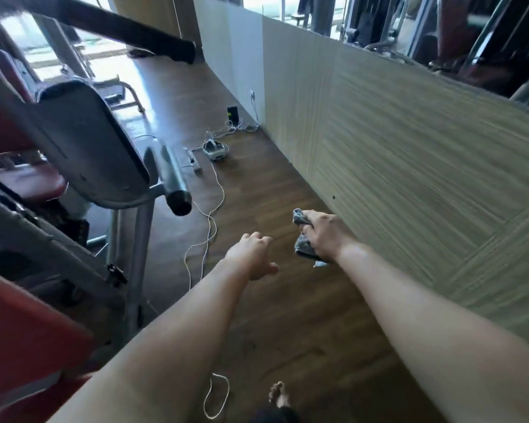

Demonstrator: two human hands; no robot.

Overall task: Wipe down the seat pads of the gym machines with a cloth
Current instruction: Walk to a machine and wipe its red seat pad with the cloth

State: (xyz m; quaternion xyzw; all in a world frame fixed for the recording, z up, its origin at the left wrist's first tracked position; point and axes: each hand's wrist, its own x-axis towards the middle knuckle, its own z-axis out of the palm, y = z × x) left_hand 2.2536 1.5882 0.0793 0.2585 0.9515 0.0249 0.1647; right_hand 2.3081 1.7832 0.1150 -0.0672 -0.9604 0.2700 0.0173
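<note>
Two bare arms reach out over the floor beside a gym machine.

The grey and red gym machine stands on the left, with a red seat pad low inside it and a black-tipped bar poking toward the middle. A white cord snakes over the brown floor to a small white gadget near the striped wall on the right. The right grip is curled tight round a grey cloth, up in the air near the wall and well apart from the seat pad. The left grip stretches forward, fingers loose and spread, holding nothing. A bare foot shows at the bottom.
</note>
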